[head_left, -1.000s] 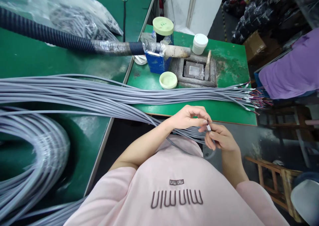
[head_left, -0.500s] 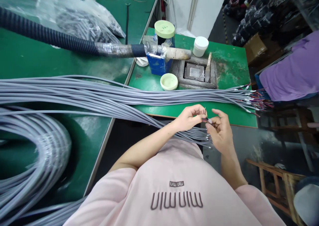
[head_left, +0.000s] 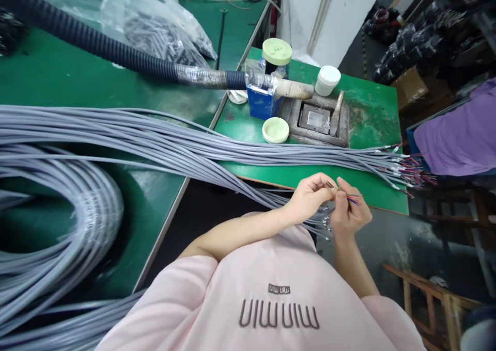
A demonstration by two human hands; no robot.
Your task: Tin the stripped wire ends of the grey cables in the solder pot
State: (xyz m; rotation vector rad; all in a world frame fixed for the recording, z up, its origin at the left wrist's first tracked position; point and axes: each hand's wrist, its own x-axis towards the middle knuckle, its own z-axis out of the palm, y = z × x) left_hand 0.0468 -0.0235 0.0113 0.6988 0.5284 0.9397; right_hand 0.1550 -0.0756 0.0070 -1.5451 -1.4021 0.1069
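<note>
My left hand [head_left: 314, 197] is closed in a pinch, with a short dark end poking up between its fingers. Right against it, my right hand [head_left: 350, 212] has thumb and fingers pressed together on thin coloured wires [head_left: 354, 201], whose red, blue and other tips fan out to the right. The fingers cover where the wires meet a cable. Below the hands, grey cables [head_left: 258, 195] hang past the table edge with stripped ends near my shirt. Behind them a thick bundle of grey cables [head_left: 271, 154] lies across the green table [head_left: 377, 100], its bared coloured ends at the right.
A solder pot [head_left: 318, 120] with a scraper [head_left: 336, 114] is set in the table. A ribbed hose [head_left: 155, 66] reaches over it beside a blue box [head_left: 262, 102]. Nearby are a white jar [head_left: 327, 80] and pale green lid [head_left: 275, 129]. A person in purple [head_left: 457, 129] is at right.
My hands have come together, and my right hand now pinches the wires, with coloured tips showing beyond its fingers. The view has shifted, so the table appears farther right and lower.
</note>
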